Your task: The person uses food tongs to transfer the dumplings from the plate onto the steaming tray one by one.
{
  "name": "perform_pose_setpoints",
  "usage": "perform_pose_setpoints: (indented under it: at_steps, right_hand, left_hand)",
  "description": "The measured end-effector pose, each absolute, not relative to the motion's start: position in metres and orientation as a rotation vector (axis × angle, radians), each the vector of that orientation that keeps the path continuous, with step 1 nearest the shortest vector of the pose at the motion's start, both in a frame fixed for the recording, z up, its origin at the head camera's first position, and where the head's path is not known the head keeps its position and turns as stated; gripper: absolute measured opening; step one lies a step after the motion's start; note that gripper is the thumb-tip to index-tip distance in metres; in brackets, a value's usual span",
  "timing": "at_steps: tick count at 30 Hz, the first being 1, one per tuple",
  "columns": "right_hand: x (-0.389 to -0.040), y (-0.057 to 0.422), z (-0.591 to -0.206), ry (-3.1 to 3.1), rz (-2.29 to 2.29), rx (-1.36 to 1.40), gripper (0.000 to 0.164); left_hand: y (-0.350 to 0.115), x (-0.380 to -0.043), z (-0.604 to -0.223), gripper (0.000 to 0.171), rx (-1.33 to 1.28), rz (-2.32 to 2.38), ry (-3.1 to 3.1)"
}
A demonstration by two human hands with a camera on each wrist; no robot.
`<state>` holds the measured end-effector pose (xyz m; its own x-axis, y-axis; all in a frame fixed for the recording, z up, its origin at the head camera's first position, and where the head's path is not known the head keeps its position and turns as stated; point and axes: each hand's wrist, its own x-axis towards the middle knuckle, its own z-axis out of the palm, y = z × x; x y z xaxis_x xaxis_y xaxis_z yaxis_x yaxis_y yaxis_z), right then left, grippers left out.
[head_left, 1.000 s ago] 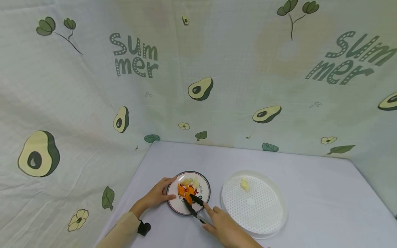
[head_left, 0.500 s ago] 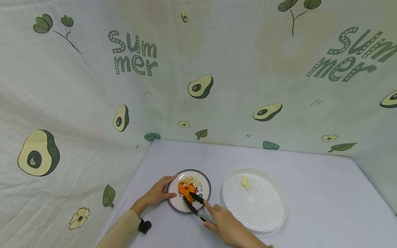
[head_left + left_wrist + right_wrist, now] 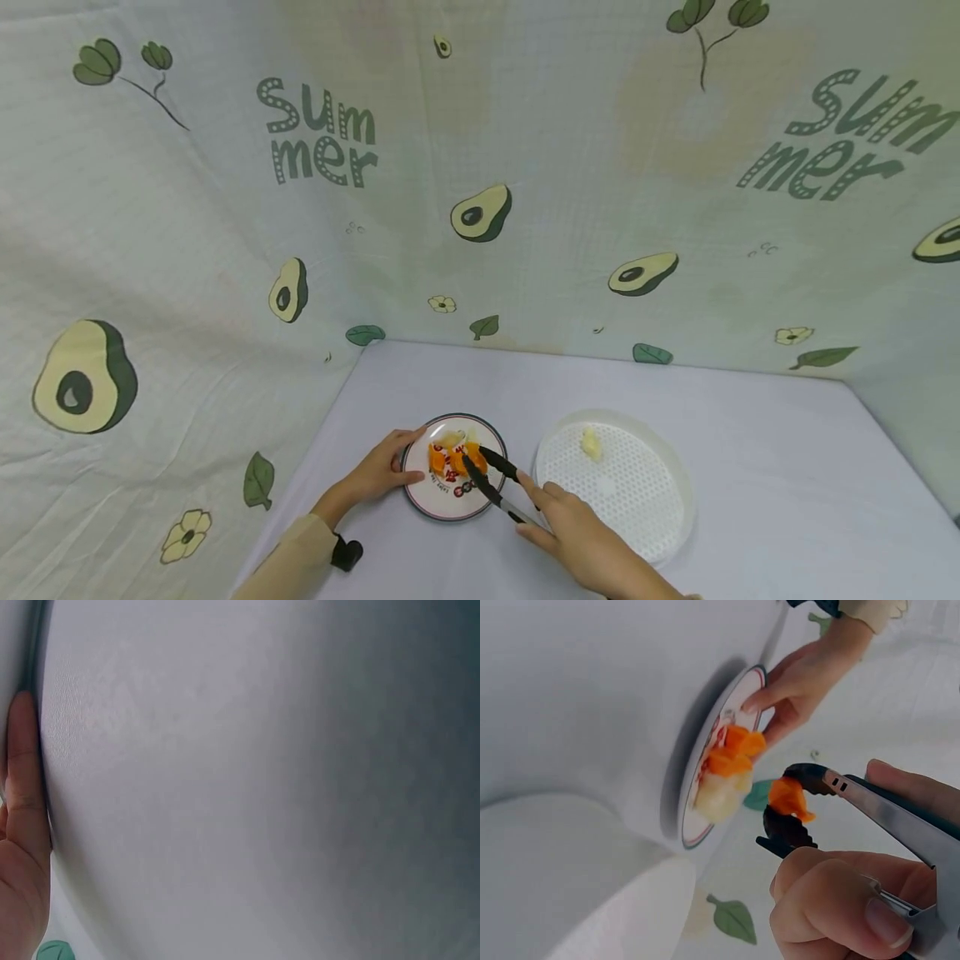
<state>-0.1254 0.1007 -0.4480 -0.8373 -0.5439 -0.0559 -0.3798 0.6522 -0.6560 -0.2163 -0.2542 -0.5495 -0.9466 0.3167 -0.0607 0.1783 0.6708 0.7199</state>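
My left hand [image 3: 382,467] holds the left rim of a small white plate [image 3: 438,504], thumb on top. In the right wrist view, orange pieces [image 3: 729,759] and pale yellow pieces [image 3: 718,799] lie on that plate; their exact kind is unclear. My right hand [image 3: 581,533] grips metal tongs [image 3: 491,492] with black tips. Between those tips a bright orange piece [image 3: 787,796] is pinched, lifted clear of the plate. Only part of the left hand [image 3: 26,817], against the plate's side, shows in the left wrist view.
To the right of the plate stands a round white tray [image 3: 618,504] with a perforated base, one pale yellow piece [image 3: 591,444] on it. A white tabletop [image 3: 780,483] spreads beyond. Printed cloth [image 3: 570,167] hangs behind and at the left.
The right hand and tongs have moved right and slightly up, now with an orange piece between the tips. The left hand keeps its hold on the plate.
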Motion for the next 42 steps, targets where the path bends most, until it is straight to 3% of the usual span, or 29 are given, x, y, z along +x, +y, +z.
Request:
perform_pose_setpoints:
  at_steps: [24, 42]
  right_hand:
    - [-0.127, 0.181, -0.445, 2.757, -0.905, -0.493, 0.074]
    - [-0.135, 0.196, -0.47, 2.773, -0.811, -0.43, 0.068]
  left_hand:
    - [-0.252, -0.21, -0.55, 0.078, 0.382, 1.157, 2.679]
    - [-0.252, -0.211, -0.543, 0.077, 0.401, 1.165, 2.693]
